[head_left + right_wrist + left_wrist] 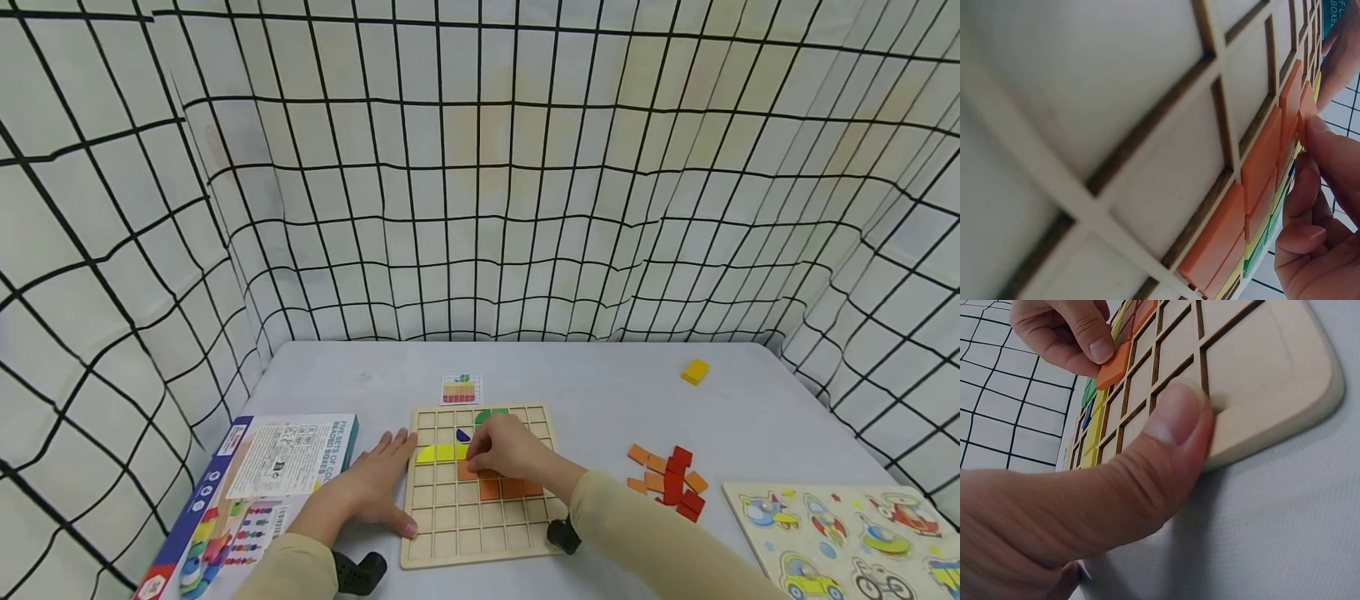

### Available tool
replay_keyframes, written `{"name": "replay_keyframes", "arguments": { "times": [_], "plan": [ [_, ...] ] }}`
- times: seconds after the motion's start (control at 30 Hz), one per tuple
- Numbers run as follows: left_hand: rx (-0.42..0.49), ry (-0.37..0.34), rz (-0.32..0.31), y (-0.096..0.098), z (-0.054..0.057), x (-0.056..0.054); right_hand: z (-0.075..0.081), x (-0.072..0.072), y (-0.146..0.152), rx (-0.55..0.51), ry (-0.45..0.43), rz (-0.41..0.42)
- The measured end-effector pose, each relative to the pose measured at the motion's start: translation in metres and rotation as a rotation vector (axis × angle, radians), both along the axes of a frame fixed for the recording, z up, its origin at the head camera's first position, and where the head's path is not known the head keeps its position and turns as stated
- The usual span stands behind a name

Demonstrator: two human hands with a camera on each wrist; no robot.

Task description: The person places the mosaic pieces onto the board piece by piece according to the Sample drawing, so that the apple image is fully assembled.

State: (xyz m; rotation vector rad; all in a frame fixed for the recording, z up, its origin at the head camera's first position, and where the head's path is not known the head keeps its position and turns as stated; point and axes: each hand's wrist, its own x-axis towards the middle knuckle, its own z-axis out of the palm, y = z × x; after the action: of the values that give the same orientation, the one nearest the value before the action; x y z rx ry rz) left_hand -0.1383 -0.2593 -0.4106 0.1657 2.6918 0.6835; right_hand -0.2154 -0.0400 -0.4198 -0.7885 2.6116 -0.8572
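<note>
A wooden grid board (442,527) lies on the table, with a row of yellow pieces (437,452), orange tiles (512,488), a dark blue piece (462,435) and green pieces (483,415) in its cells. My right hand (512,448) pinches an orange square tile (1114,366) between thumb and fingers, over the board near the yellow row. That same tile (1306,111) stands a little tilted above its neighbours in the right wrist view. Along the board's left edge rests my left hand (375,482), fingers extended, its thumb (1175,415) at the rim.
Behind the board lies a small picture card (461,389). Loose orange and red tiles (675,479) are scattered to the right, with a yellow block (695,372) farther back. A printed box (288,467) stands left; a vehicle puzzle board (832,533) lies front right. Black netting (480,167) surrounds the table.
</note>
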Motion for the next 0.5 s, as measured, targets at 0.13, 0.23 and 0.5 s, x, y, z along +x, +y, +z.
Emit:
{"name": "replay_keyframes", "arguments": {
  "times": [0.13,0.23,0.5],
  "plan": [
    [-0.006,-0.002,-0.002,-0.0001,-0.0008,-0.0009,-0.0011,0.0006,-0.0008,0.009,0.002,-0.008],
    [-0.012,0.002,-0.008,-0.0006,-0.0019,-0.0018,-0.0002,0.0018,-0.0011,0.008,0.013,-0.009],
    [-0.019,0.0,-0.003,-0.0007,-0.0022,-0.0018,-0.001,0.0043,-0.0015,0.018,0.047,-0.022]
  ]
}}
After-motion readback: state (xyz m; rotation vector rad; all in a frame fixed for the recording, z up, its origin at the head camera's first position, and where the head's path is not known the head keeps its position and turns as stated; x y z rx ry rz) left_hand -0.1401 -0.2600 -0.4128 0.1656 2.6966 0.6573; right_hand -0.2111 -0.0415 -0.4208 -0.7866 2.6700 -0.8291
